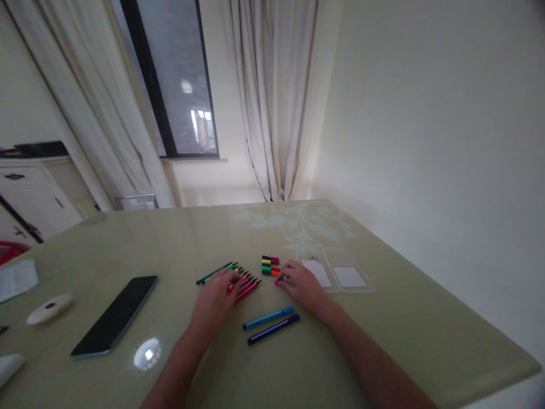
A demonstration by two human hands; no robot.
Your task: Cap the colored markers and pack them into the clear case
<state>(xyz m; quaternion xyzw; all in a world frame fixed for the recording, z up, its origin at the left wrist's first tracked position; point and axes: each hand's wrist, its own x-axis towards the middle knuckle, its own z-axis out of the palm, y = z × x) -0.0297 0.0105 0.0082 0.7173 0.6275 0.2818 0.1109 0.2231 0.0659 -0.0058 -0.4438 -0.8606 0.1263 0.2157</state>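
Note:
A row of uncapped felt-tip pens (247, 291), running from green through orange to red and pink, lies with dark tips toward the upper right. Over them sits my left hand (217, 292), its fingers curled onto the pens and hiding several. My right hand (303, 284) pinches a small magenta pen cap (277, 282) at the table surface. Just beyond its fingertips several coloured pen caps (269, 262) lie side by side, in yellow, green, pink and orange. Nearer to me rest a light blue felt-tip pen (268, 318) and a dark blue felt-tip pen (273, 329), both capped.
An open clear plastic case (349, 276) with white inserts lies beyond my right hand. To the left are a black tablet (114, 315), a white oval object (49, 309) and papers (19, 279). The table (179, 238) reaches toward a curtained window; a wall flanks its right.

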